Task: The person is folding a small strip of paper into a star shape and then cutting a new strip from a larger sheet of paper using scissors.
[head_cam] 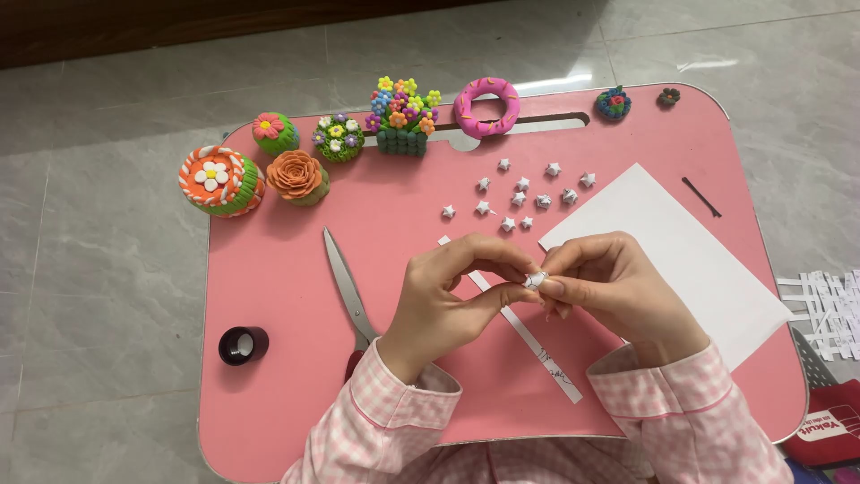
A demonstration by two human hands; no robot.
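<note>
1. Pink lap table [296, 269] fills centre of frame, on grey tile floor.
2. White paper sheet [681, 260] lies right of centre, partly under right hand [605, 287].
3. Clay models along top edge: cupcakes upper left [221, 181], flower basket [402, 115] and pink donut [486, 107] top centre.
4. Scissors [348, 291] lie left of centre, beside left hand [448, 291]; black cap [243, 344] lower left.
5. Finished paper stars [520, 195] scattered just above hands.
6. Both hands closed in a pinch on small folded star [536, 280], mid-frame; its paper strip [537, 345] trails toward lower centre.
7. Step, by my read: wrapping strip round the star. Next move calls for tight, even folds w/ steady fingertip pressure.
</note>
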